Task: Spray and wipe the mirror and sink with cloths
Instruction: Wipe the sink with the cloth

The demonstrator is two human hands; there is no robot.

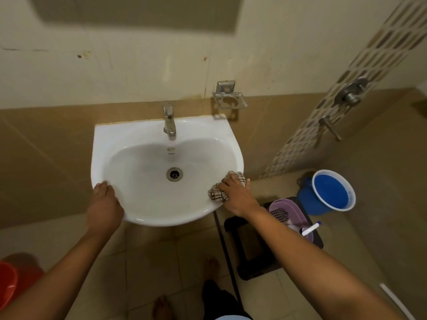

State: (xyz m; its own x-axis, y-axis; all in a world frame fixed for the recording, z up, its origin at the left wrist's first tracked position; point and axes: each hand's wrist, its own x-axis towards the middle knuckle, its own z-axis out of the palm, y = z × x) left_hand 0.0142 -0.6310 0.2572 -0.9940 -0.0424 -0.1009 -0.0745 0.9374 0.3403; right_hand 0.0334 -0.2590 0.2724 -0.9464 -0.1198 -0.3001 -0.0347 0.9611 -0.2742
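A white wall-hung sink (129,135) fills the middle of the view, with a metal tap (169,121) at its back and a drain (174,174) in the bowl. My left hand (105,204) grips the sink's front left rim, fingers curled over the edge. My right hand (235,192) lies flat on a checked cloth (217,194) and presses it onto the front right rim. A second checked cloth (280,214) lies in a purple basin (293,205) to the right, beside a white spray bottle (310,228). The mirror is out of view.
A blue bucket (330,195) of water stands on the floor at right, behind a black stool (256,257) that carries the basin. A red bucket (8,280) sits at the lower left. A metal soap holder (228,99) and shower valves (351,92) hang on the wall.
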